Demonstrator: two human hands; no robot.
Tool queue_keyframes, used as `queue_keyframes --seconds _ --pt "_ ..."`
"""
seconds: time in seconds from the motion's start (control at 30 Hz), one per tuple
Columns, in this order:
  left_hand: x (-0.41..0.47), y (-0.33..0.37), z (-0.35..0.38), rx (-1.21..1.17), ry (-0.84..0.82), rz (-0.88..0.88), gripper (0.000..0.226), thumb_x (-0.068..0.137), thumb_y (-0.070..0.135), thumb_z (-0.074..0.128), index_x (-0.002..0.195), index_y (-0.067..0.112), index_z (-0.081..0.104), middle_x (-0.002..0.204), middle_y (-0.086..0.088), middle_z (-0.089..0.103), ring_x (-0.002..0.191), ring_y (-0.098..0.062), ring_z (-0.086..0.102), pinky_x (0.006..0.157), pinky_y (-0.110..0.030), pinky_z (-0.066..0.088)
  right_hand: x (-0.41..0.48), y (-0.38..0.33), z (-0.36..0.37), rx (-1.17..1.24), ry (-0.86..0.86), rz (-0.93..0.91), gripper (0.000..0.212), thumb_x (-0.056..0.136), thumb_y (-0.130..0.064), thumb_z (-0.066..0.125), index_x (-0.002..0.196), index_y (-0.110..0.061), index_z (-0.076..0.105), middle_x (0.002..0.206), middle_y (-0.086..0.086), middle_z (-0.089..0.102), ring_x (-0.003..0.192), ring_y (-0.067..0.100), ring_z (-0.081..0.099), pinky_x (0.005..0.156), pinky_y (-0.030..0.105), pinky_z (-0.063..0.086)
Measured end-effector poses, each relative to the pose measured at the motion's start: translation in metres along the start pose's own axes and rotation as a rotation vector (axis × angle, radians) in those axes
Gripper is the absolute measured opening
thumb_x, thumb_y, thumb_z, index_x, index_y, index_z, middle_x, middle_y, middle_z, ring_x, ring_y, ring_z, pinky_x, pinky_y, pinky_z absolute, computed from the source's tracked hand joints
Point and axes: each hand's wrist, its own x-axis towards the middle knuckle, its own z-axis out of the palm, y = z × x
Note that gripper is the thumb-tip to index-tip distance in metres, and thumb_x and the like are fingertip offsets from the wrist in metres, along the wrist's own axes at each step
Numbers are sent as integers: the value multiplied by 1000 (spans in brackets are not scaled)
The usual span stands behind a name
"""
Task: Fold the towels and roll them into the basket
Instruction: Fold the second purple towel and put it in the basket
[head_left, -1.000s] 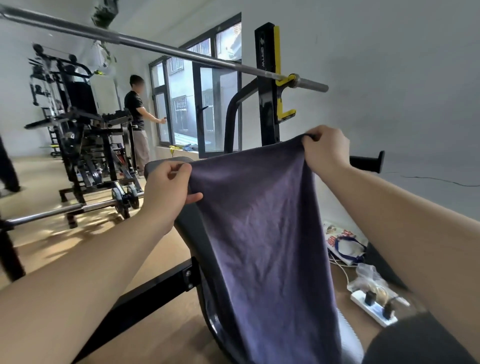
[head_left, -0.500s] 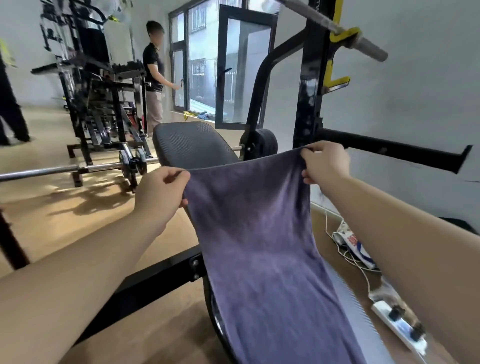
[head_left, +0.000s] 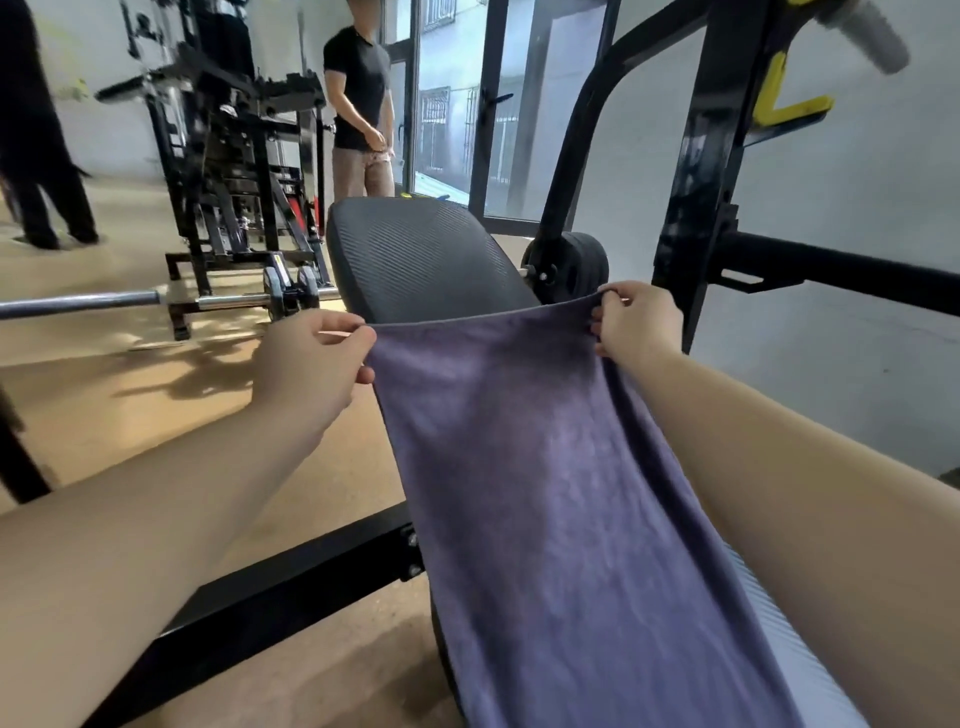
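Across the room a tan floor (head_left: 156, 415) spread under everything, with patches of sunlight on its left part. At the far side stood a tall window (head_left: 452, 104) in a dark frame. On the right rose the black upright of a rack (head_left: 696, 208), and a black weight machine (head_left: 239, 156) stood farther back on the left. Near that machine a person in a black shirt (head_left: 358, 88) stood facing the window, and another figure in dark clothes (head_left: 36, 130) was at the left edge.

Down the middle ran a black ribbed bench pad (head_left: 415, 260), its far end bare. A purple-grey towel (head_left: 545, 493) lay lengthwise over the nearer part of the pad, reaching from the lower edge of the view up to a far edge stretched between the two hands, just above the pad.

A black floor beam (head_left: 260, 597) ran out from under the bench toward the lower left. A steel barbell (head_left: 78, 304) lay low on the left beyond the pad, and a black weight plate (head_left: 576, 265) sat behind the pad's right side. A yellow hook (head_left: 784, 98) was fixed high on the rack.

Left hand (head_left: 306, 369) pinched the towel's far left corner, fingers curled over the cloth with the thumb under it. Right hand (head_left: 639, 325) pinched the far right corner, fingertips closed on the hem.
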Motion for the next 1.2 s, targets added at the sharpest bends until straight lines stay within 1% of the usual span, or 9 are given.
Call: queue_keyframes --seconds 0.1,0.33,0.47,0.63,0.73,0.83,1.0,1.1,1.2 --pt "14 -8 3 40 24 42 3 89 27 70 91 25 71 69 1 72 63 -16 68 59 -30 48 28 17 21 3 -16 -23 27 79 -38 46 68 -47 69 94 -2 77 94 26 73 87 47 60" --pt "33 -13 17 76 79 69 8 86 32 69 79 33 65 80 10 72 74 -18 72 67 -38 59 26 -8 47 -80 -45 -42 31 97 -24 48 111 -26 75 111 1 76 109 24 68 101 38 52" --pt "33 -16 16 118 118 75 10 86 34 69 79 33 62 83 10 72 78 -23 72 75 -48 61 20 1 63 -137 -212 4 41 101 -22 47 142 -18 53 133 4 59 122 26 56 108 35 44" --pt "36 -16 13 198 116 128 6 89 26 66 85 29 63 80 9 70 78 -22 69 76 -40 57 19 18 56 -252 -353 17 25 101 -21 36 99 -17 61 90 3 53 87 24 47 73 30 35" --pt "31 -13 12 292 77 175 16 96 21 57 101 30 70 86 9 70 82 -21 65 72 -32 49 15 25 41 -307 -402 0 37 106 -29 35 115 -11 66 110 5 58 101 24 50 84 29 37" --pt "30 -16 11 377 82 177 28 97 20 51 116 29 70 111 -1 69 96 -25 64 79 -33 47 6 29 29 -327 -419 -33 38 106 -26 37 121 -7 67 111 6 61 101 23 53 87 31 41" --pt "10 -11 12 370 51 237 33 91 19 52 120 27 66 123 -10 61 102 -27 61 88 -36 48 -13 34 2 -391 -396 -40 37 105 -32 42 133 -19 62 136 5 61 123 29 56 103 36 46" --pt "-14 -2 17 388 -3 309 35 88 14 52 118 27 67 119 -10 60 97 -23 58 89 -33 46 -27 38 -20 -384 -385 0 40 103 -39 44 139 -25 57 135 6 61 113 30 61 88 35 53" --pt "-46 9 25 404 -71 347 34 89 11 53 115 28 66 115 -1 50 95 -18 53 86 -28 41 -46 44 -45 -435 -387 -15 40 104 -34 44 141 -24 55 131 5 64 96 21 60 63 19 42"
